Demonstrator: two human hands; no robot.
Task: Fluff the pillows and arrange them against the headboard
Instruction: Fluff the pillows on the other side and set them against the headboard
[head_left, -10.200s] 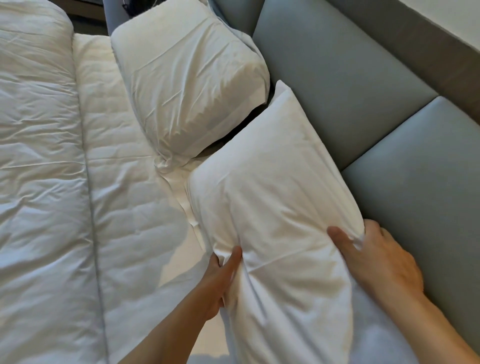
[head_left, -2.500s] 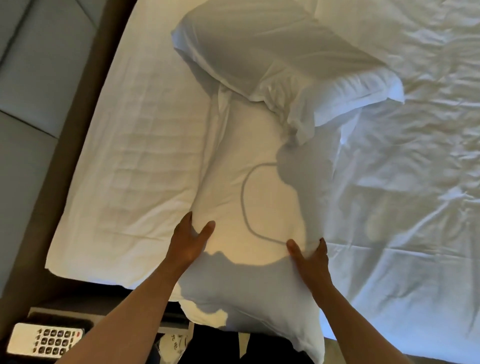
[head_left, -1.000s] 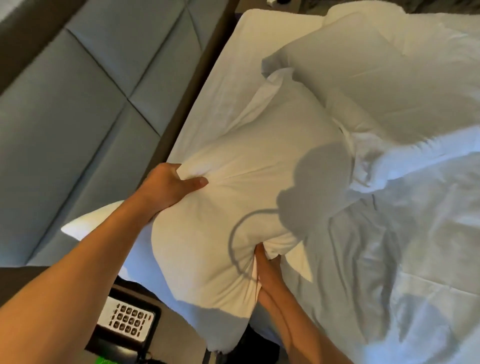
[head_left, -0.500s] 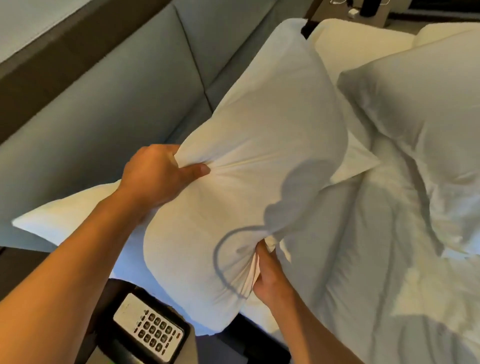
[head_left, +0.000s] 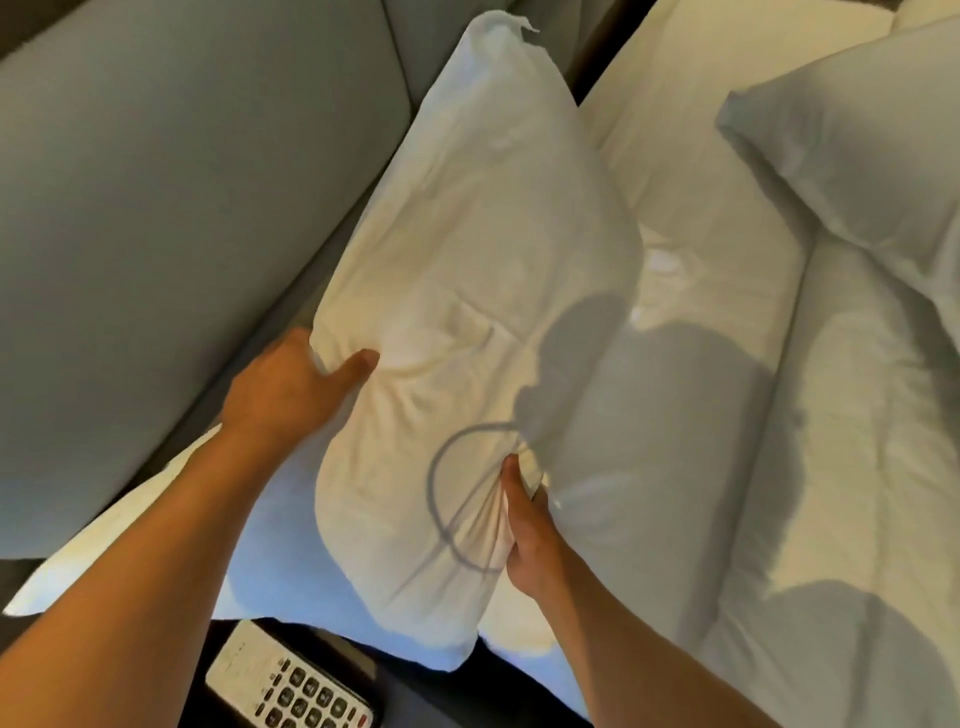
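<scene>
We hold the pillow (head_left: 467, 332) tilted up beside the headboard (head_left: 171, 208), left hand (head_left: 291, 395) pinching its headboard-side edge, right hand (head_left: 524, 535) bunching the opposite edge, likely to plump it before leaning it against the headboard.

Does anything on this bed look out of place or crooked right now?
Yes. The second pillow at upper right lies slanted on the rumpled duvet, away from the grey headboard. The pillow gripped by the left hand and right hand is creased and not yet set down.
</scene>
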